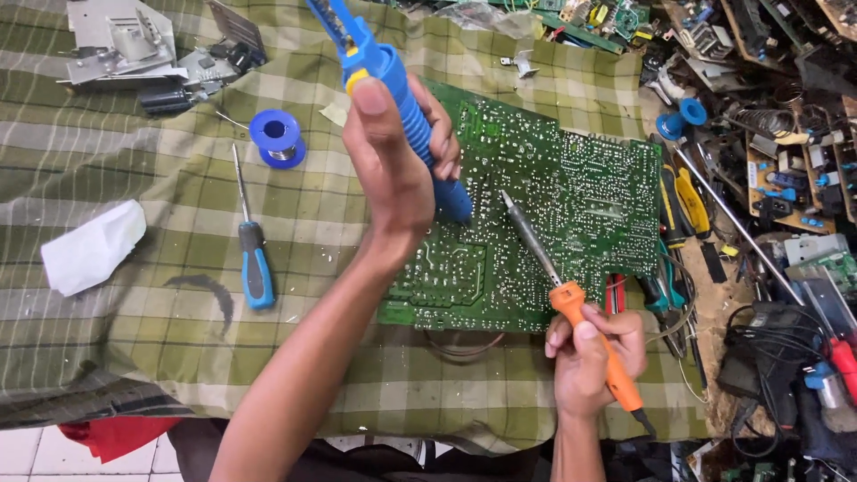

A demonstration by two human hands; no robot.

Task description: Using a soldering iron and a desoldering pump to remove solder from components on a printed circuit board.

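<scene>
The green circuit board (536, 223) lies solder side up on the checked cloth (134, 295) covering the desk and serves as the landmark. The left hand (397, 161) is closed around a blue desoldering pump (393, 89), whose nozzle meets the board near its left-centre. The right hand (589, 353), at the board's lower right corner, grips the orange handle of a soldering iron (558, 277), whose tip rests on the board just right of the pump nozzle. Risks as judged: a tip held too long on one joint can lift a copper pad; a nozzle set off the joint leaves solder behind; the hot shaft can scorch the cloth if lowered. Left of the board lie a blue-handled screwdriver (254, 259) and a solder spool (278, 137), well apart.
</scene>
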